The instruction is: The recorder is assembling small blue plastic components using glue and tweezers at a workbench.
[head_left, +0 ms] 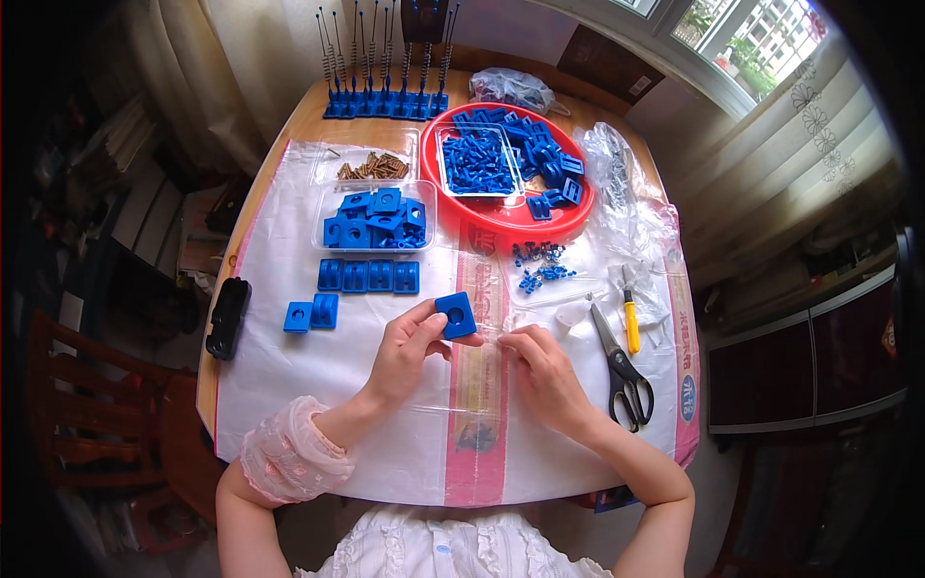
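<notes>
Between thumb and fingers, my left hand (409,349) grips a square blue plastic piece (457,315) with a round recess in its face, held above the cloth. Just to its right is my right hand (545,371), fingers curled and pinched together; whether something tiny sits between the fingertips I cannot make out. Beyond the hands stands a row of blue arched pieces (368,276). To the left, a flat blue square (298,317) lies beside another arched blue piece (325,310). Small blue and metallic parts (542,267) are scattered beyond my right hand.
A clear box of blue squares (375,220), brass-coloured screws (374,167) and a red basin (564,231) of blue parts stand farther back. Black-handled scissors (629,387) and a yellow-handled tool (631,326) lie right. A black case (229,319) is left; spring rods (385,104) stand at the back.
</notes>
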Demonstrator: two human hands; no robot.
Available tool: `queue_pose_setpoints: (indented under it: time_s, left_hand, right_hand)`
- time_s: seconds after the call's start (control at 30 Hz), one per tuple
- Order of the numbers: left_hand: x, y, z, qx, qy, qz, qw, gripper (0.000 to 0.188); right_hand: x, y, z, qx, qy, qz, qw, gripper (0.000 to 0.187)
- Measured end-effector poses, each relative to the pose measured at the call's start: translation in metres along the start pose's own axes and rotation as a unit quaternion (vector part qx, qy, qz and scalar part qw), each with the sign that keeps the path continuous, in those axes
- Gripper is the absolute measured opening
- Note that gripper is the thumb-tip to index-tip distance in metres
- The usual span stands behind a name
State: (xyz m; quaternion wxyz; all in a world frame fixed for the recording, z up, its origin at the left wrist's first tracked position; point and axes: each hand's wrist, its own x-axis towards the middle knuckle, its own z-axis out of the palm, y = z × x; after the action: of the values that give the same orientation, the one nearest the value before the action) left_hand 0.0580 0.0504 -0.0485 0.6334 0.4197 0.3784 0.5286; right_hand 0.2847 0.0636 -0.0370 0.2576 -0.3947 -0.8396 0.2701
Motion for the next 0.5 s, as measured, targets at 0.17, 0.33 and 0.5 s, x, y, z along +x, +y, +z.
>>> queue_pose_setpoints:
  time_s: [0.17, 0.33, 0.5]
  left_hand:
    - [-0.004, -0.005, 0.002, 0.011, -0.027, -0.027, 0.999, 0.034]
    - [-0.004, -0.007, 0.005, 0.012, -0.037, -0.038, 0.999, 0.035]
    - [-0.005, -0.012, 0.005, 0.008, -0.055, -0.045, 0.997, 0.035]
  right_hand:
    - [-0.036, 0.0, -0.021, -0.038, -0.007, 0.029, 0.999, 0.04]
    - [-0.04, 0.005, -0.031, -0.099, 0.022, -0.013, 0.995, 0.038]
    - [-0.027, -0.014, -0.029, -0.055, 0.038, -0.013, 0.998, 0.028]
